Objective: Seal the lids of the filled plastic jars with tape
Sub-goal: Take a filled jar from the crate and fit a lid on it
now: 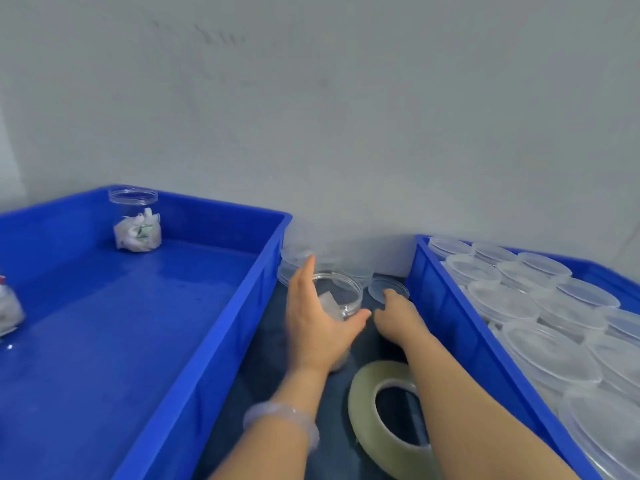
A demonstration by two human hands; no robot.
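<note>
The pale wall (346, 116) fills the upper half of your view. Below it, the big blue left crate (121, 341) holds 2 filled jars: a lidded jar (136, 220) standing upright near its far corner, and a second jar (8, 310) cut off by the frame's left edge. The right crate (446, 323), also blue, is packed with clear containers (519, 306) set close together, tops up.

Between the 2 crates runs a strip of dark surface (256, 375). The tape roll (363, 410) sits there near you, tilted, with your right forearm crossing in front of its right side.

Further along the strip stands the open jar (341, 296), upright with no lid on, something pale inside it. More clear jars (292, 265) stand behind it, against the wall. Your left hand (315, 327) wraps this open jar, fingers round the far-left side and thumb curled round the near rim. Just right of it lies 1 loose lid (384, 285), flat on the surface.

Your right hand (398, 315) reaches to that lid, fingertips at its near edge; blur hides whether they pinch it or only touch it.

A clear bracelet (280, 419) circles your left wrist.
</note>
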